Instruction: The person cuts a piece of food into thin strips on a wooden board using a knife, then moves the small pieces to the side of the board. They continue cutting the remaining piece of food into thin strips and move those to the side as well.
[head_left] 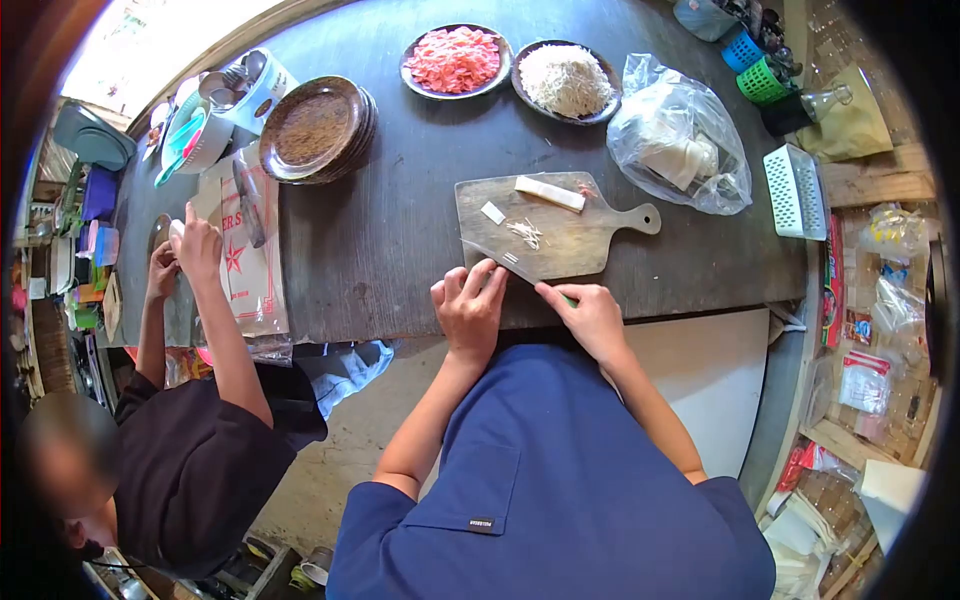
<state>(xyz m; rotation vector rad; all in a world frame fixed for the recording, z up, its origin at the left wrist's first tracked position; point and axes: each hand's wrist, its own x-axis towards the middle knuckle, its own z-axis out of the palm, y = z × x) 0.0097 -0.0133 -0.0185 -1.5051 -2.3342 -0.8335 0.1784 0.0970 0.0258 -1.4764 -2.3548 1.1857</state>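
A wooden cutting board (590, 240) with a handle lies on the dark table. My right hand (587, 312) is closed round the green handle of a knife (510, 262), whose blade lies over the board's lower left edge. Beside the blade is my left hand (470, 305), its fingers bent and close together; anything under its fingertips is too small to tell. On the board are a pale block (550, 194), a small white slice (493, 212) and a heap of thin pale strips (525, 234).
Behind the board stand a plate of pink shreds (453, 62), a plate of white shreds (566, 82) and a plastic bag (680, 140). Stacked brown plates (315, 130) are at the left. A co-worker in black (200, 470) handles a small white item there. A white basket (795, 192) is right.
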